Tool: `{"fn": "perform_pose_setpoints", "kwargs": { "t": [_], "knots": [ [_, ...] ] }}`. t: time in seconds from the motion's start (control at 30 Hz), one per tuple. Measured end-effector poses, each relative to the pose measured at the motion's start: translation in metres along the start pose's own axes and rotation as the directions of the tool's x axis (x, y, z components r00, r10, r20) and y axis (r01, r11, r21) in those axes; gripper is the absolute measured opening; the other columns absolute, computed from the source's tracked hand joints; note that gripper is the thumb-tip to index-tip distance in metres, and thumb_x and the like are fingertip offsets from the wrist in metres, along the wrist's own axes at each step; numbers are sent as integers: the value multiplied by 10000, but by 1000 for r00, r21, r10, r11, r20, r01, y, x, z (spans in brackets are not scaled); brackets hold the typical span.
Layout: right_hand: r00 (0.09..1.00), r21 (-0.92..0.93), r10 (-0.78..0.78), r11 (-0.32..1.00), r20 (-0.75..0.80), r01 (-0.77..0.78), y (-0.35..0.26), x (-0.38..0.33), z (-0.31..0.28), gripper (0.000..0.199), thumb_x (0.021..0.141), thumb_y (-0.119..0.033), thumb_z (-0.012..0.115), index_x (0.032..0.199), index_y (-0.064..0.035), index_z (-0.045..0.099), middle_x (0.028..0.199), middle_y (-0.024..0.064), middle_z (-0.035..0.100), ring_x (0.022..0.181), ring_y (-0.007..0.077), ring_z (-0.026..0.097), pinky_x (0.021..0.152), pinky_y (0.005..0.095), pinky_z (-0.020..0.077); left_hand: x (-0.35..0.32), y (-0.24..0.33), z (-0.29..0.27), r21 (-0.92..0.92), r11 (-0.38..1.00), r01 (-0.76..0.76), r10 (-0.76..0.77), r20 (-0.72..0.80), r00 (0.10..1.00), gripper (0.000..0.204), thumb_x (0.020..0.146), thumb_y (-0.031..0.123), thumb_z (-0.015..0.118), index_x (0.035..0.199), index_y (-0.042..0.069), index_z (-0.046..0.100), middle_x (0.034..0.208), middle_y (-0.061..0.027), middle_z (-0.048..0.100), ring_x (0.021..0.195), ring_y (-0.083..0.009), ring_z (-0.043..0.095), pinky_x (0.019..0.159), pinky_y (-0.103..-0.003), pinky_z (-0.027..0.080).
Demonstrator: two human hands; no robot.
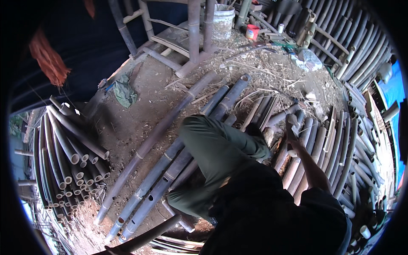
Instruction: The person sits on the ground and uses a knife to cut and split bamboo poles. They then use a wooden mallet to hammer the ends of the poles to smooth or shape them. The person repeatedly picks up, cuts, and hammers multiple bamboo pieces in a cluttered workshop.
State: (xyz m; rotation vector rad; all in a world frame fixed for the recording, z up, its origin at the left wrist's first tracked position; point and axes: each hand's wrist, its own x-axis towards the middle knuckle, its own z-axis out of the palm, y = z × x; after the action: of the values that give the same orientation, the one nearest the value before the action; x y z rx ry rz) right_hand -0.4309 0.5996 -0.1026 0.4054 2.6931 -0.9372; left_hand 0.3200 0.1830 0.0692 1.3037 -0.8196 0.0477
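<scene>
My right arm reaches out to the right over a row of bamboo poles (307, 146). My right hand (291, 134) is closed around something pale and short (292, 120); its kind is too unclear to tell. Grey-blue bamboo poles with cut holes (159, 187) lie slanting on the ground, passing by my bent leg (208, 144) in green trousers. A dark bamboo pole (148, 233) slants up from the lower edge. Against its low end is a dark shape that may be my left hand (114, 251); its fingers cannot be made out.
Bundled bamboo poles (78, 170) stand at the left, ends facing me. More poles (361, 55) line the far right. At the back are a bamboo frame (193, 34), a white bucket (223, 21) and a red container (252, 32). A green cloth (124, 91) and shavings litter the ground.
</scene>
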Motion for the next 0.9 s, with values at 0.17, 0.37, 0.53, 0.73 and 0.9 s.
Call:
{"fn": "perform_pose_setpoints", "kwargs": {
  "t": [0.17,0.37,0.53,0.73,0.9],
  "knots": [
    [997,113,77,990,26,-80,92,52,57,541,655,-248,837,1056,44,619,814,155,645,616,275,647,528,438,541,-23,-82,12,280,937,207,-205,-39,978,425,831,107,779,1160,-67,575,1118,-196,665,945,-246,649,866,-396,539],
    [914,27,-154,988,375,155,-11,118,88,685,740,-405,777,1268,-52,519,1116,118,586,964,287,585,802,419,487,-4,-107,28,161,942,294,-300,13,954,485,857,97,689,1283,-34,497,1187,-140,617,1013,-252,589,889,-376,483],
    [862,-783,-508,532,8,321,-144,147,87,945,764,-560,703,1496,-175,247,1437,146,366,1278,394,389,1019,565,339,73,18,23,14,965,262,-229,533,814,426,777,167,692,1117,-42,544,753,-58,584,710,-180,623,666,-327,530],
    [230,-176,-952,196,202,965,-332,91,180,854,836,-121,677,1544,-168,201,1461,218,339,1336,405,358,1087,524,332,45,53,69,542,838,-64,-136,321,937,557,752,365,786,1153,54,557,884,-174,705,773,-271,695,668,-401,530],
    [-99,392,-985,-37,141,919,-448,-77,194,907,799,-79,708,1542,-99,187,1555,193,246,1426,348,276,1157,494,250,-43,86,177,407,870,-278,-227,831,508,646,680,301,822,1229,50,590,1071,-146,702,971,-268,681,916,-385,534]
  ]
}}
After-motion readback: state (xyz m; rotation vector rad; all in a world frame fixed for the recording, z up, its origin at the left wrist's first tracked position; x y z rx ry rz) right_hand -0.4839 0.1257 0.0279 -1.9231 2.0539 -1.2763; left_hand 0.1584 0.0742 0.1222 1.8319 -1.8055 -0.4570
